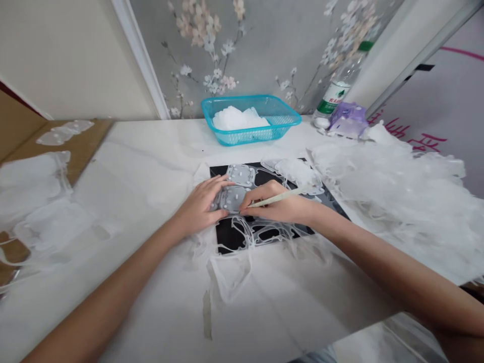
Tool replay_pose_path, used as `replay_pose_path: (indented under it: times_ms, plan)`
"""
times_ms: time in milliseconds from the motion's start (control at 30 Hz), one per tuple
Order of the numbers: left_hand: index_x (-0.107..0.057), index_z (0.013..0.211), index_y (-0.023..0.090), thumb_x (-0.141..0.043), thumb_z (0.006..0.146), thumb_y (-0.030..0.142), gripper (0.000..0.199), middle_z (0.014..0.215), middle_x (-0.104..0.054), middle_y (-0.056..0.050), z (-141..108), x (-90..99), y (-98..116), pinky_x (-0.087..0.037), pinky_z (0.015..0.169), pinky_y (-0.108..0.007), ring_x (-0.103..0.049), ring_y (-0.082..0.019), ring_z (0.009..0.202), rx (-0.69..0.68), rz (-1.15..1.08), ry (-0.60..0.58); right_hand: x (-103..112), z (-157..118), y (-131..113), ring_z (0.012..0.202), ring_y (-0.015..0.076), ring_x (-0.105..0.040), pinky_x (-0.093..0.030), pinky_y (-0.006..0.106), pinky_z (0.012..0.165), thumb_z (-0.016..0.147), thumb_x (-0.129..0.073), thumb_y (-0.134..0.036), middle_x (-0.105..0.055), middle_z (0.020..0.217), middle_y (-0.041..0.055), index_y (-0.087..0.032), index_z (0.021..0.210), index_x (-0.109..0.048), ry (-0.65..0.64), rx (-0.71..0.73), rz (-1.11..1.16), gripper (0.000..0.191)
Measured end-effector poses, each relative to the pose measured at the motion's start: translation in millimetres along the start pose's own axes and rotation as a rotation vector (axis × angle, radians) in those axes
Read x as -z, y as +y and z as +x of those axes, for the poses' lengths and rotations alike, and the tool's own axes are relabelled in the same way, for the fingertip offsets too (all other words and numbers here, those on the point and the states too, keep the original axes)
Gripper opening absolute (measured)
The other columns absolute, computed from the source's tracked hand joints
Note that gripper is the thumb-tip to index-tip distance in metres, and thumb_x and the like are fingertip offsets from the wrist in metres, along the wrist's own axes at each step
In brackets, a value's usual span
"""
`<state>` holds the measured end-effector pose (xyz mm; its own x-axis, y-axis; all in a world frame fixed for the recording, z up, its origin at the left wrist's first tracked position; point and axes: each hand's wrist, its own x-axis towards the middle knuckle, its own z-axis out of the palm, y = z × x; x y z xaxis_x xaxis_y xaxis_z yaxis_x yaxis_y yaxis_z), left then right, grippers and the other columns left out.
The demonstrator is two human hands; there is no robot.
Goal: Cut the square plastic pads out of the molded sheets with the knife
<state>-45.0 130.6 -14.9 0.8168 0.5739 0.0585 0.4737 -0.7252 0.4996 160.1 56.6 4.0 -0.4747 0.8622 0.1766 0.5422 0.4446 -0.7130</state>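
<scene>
- Left hand lies palm-down, thumb and fingers spread at a translucent piece.
- Right hand curls, pinching a slender pale tool slanted toward that piece.

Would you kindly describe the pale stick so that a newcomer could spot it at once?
On the white table lies a black mat. Over it, the right hand holds the pale stick, slim and pencil-like, unlike the flat, translucent pieces nearby.
</scene>
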Motion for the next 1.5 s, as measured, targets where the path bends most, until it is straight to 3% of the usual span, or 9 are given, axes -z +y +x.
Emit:
replay_pose_path:
  times_ms: [133,367,600,800,1067,1333,1500]
  plan:
    - [-0.053,0.122,0.024,-0.052,0.083,0.031,0.040,0.144,-0.041,-0.007,0,-3.1,-1,-0.027,0.109,-0.046,-0.033,-0.024,0.134,-0.040,0.044,0.056,7,2,1,0.060,0.0092,-0.059,-0.044,0.020,0.058,0.081,-0.059,-0.018,-0.070,0.073,0.0031,-0.013,0.081,-0.069,-0.010,-0.017,-0.034,0.011]
    - [-0.044,0.134,0.027,-0.048,0.082,0.025,0.052,0.151,-0.027,-0.005,1,0.2,3,-0.024,0.109,-0.050,-0.025,-0.026,0.138,-0.027,0.215,-0.073,-4,9,7,0.064,0.0085,-0.059,-0.047,0.019,0.059,0.076,-0.066,-0.022,-0.069,0.072,0.0025,-0.012,0.078,-0.069,0.060,-0.083,0.234,0.011]
    - [-0.048,0.132,0.025,-0.047,0.083,0.029,0.049,0.153,-0.022,-0.006,0,3.1,7,-0.022,0.109,-0.053,-0.022,-0.027,0.140,-0.014,0.248,-0.132,-14,17,3,0.069,0.0112,-0.062,-0.049,0.021,0.062,0.075,-0.067,-0.019,-0.071,0.076,0.0055,-0.010,0.077,-0.069,0.139,-0.075,0.328,0.010]
    - [-0.050,0.129,0.025,-0.047,0.083,0.031,0.046,0.152,-0.023,-0.006,0,2.1,5,-0.023,0.109,-0.052,-0.023,-0.027,0.139,-0.027,0.243,-0.117,-14,17,1,0.061,0.0090,-0.058,-0.045,0.020,0.057,0.079,-0.063,-0.019,-0.069,0.072,0.0033,-0.011,0.078,-0.069,0.099,-0.042,0.219,0.010]
    - [-0.051,0.128,0.027,-0.047,0.084,0.031,0.045,0.153,-0.022,-0.005,0,0.8,3,-0.023,0.109,-0.051,-0.022,-0.027,0.139,-0.034,0.265,-0.114,2,14,-4,0.061,0.0078,-0.056,-0.041,0.020,0.060,0.082,-0.059,-0.017,-0.068,0.074,0.0018,-0.014,0.081,-0.067,-0.067,0.036,-0.006,0.009]
    - [-0.038,0.139,0.027,-0.047,0.084,0.028,0.056,0.153,-0.019,-0.006,0,1.2,6,-0.021,0.110,-0.051,-0.020,-0.027,0.140,-0.002,0.263,-0.131,20,6,-12,0.062,0.0083,-0.058,-0.042,0.019,0.060,0.081,-0.059,-0.017,-0.069,0.073,0.0024,-0.012,0.078,-0.068,-0.161,-0.103,-0.037,0.010]
    - [-0.038,0.139,0.028,-0.047,0.084,0.029,0.056,0.153,-0.020,-0.005,0,1.1,6,-0.021,0.109,-0.051,-0.020,-0.027,0.140,-0.008,0.267,-0.126,21,5,-5,0.058,0.0072,-0.055,-0.040,0.018,0.053,0.078,-0.063,-0.021,-0.067,0.068,0.0014,-0.012,0.074,-0.068,-0.123,-0.135,0.063,0.011]
